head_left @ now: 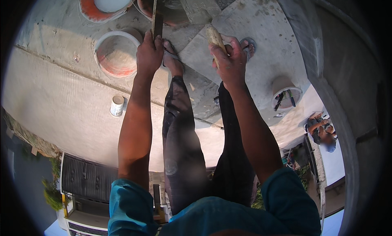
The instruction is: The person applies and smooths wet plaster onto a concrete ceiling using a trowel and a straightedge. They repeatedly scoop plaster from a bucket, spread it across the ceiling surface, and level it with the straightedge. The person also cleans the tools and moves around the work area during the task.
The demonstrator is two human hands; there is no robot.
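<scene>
In my left hand (149,53) is a long, thin flat tool (154,17), seen nearly edge-on, so its exact kind is unclear. The fingers wrap round its near end, and it points away from me. My right hand (229,61) is closed round the pale wooden handle of a trowel (214,36). Its broad grey blade reaches toward the top of the view, over the dusty floor next to a dark-bottomed orange bucket (173,19). Both arms are stretched forward, the hands apart above my sandalled feet.
An orange bucket (90,16) of whitish liquid stands far left; a pale-rimmed bucket (99,46) is nearer. A small white can (116,107) sits behind it. On the right are a white bucket (277,89) with tools and a person (320,130). A grey wall (339,93) curves along the right side.
</scene>
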